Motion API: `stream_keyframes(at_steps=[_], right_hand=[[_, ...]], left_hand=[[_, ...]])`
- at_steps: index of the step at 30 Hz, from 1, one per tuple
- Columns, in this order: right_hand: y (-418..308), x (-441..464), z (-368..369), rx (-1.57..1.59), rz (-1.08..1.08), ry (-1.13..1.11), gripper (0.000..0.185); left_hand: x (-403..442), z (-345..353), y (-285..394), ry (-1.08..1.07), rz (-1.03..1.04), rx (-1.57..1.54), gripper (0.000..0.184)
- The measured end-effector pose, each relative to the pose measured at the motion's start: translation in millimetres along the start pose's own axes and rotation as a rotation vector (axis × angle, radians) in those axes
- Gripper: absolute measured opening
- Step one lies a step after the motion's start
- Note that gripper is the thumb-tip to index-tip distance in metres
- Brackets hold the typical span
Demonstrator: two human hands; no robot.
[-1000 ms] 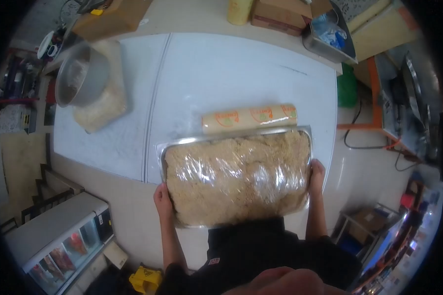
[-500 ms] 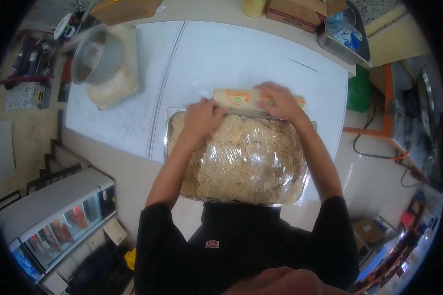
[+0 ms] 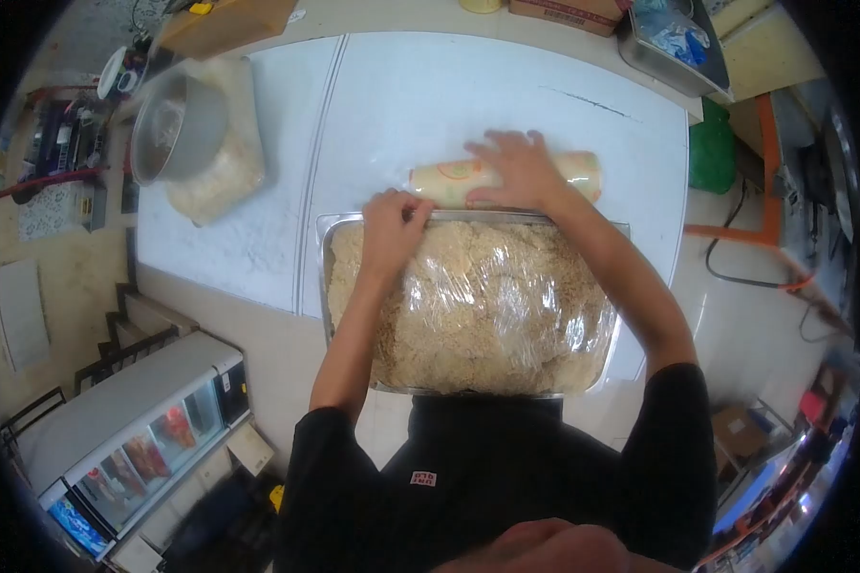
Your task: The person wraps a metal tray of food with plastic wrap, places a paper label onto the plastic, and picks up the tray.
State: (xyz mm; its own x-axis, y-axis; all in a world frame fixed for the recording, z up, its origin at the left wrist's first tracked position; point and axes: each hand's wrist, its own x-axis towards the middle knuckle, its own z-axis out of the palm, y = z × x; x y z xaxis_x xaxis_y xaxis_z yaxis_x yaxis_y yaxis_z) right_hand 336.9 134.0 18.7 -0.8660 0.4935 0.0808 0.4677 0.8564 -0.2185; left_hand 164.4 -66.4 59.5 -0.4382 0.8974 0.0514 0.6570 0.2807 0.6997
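Observation:
A metal tray [image 3: 327,250] holds a heaped, pale brown crumbly mass [image 3: 468,315], with shiny plastic wrap [image 3: 516,286] stretched over much of it. Just beyond the tray's far rim lies a roll of plastic wrap [image 3: 580,172] with printed orange lettering. My left hand [image 3: 392,229] is closed at the far left rim, thumb and fingers pinching the film near the roll's left end. My right hand [image 3: 518,175] lies across the middle of the roll with its fingers spread, covering part of the print.
At the left of the white tabletop [image 3: 430,86], a round metal pot [image 3: 177,129] stands on a filled plastic bag [image 3: 234,162]. Cardboard boxes [image 3: 229,24] and a metal bin [image 3: 674,57] stand along the back. A glass-fronted display fridge [image 3: 134,430] is at lower left.
My right hand has spread its fingers and shifted left along the roll, which has turned. My left hand has closed into a pinch at the rim. The camera view has shifted slightly.

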Motion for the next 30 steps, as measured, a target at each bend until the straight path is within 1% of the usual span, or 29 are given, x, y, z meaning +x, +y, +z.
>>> stream_keyframes(at_steps=[1,2,5,8,11,12,13,15,16,17,18,19,20,21,22,24,26,27,28,30], right_hand=[[-9,-8,-4,-0.022,-0.049,-0.020,0.073],[-8,5,-12,0.026,0.011,-0.206,0.061],[-4,59,5,0.051,0.162,-0.060,0.047],[-21,87,48,-0.001,0.233,-0.065,0.037],[-25,87,32,-0.022,0.267,-0.099,0.037],[-16,77,23,0.021,0.267,-0.016,0.038],[0,60,10,0.066,0.260,0.065,0.040],[44,13,-3,0.134,0.412,0.460,0.051],[61,-15,-19,-0.003,0.611,0.412,0.062],[96,-40,-14,0.249,0.794,0.073,0.064],[130,-65,-9,0.411,0.977,-0.304,0.067],[113,-78,-21,0.677,1.017,-0.211,0.065],[88,-89,-31,0.946,1.046,-0.102,0.063],[72,-90,-38,1.217,1.059,0.015,0.061],[69,-83,-42,1.265,1.078,0.135,0.054],[75,-67,-44,1.314,0.945,0.165,0.051],[63,-59,-55,1.383,0.852,0.167,0.047],[52,-58,-61,1.360,0.828,0.175,0.046],[43,-58,-65,1.334,0.805,0.183,0.045],[31,-65,-79,1.300,0.773,0.203,0.044]], left_hand=[[-2,-1,2,-0.006,-0.011,0.009,0.026],[2,-1,4,-0.005,-0.014,0.017,0.026],[2,-7,13,-0.045,-0.109,0.006,0.024],[0,6,-5,0.025,0.047,-0.043,0.025],[6,8,-15,-0.031,0.028,-0.039,0.025],[6,-1,-5,-0.077,-0.029,-0.055,0.025],[5,-3,-7,-0.046,-0.093,-0.071,0.027],[6,-6,-16,0.023,-0.234,-0.100,0.030],[14,-11,-12,-0.156,-0.268,0.026,0.033],[26,-18,-6,-0.335,-0.303,0.151,0.036],[33,-18,-5,-0.412,-0.363,0.098,0.040],[41,-17,-5,-0.487,-0.425,0.050,0.045],[51,-10,-7,-0.451,-0.505,-0.174,0.049],[62,-2,-11,-0.412,-0.575,-0.400,0.054],[75,8,-22,-0.355,-0.541,-0.431,0.053],[93,23,-46,-0.248,-0.482,-0.489,0.051],[99,16,-50,-0.169,-0.571,-0.807,0.051],[100,12,-50,-0.130,-0.613,-0.968,0.052],[99,6,-45,-0.096,-0.573,-0.924,0.050],[90,-5,-41,-0.103,-0.566,-0.930,0.050]])
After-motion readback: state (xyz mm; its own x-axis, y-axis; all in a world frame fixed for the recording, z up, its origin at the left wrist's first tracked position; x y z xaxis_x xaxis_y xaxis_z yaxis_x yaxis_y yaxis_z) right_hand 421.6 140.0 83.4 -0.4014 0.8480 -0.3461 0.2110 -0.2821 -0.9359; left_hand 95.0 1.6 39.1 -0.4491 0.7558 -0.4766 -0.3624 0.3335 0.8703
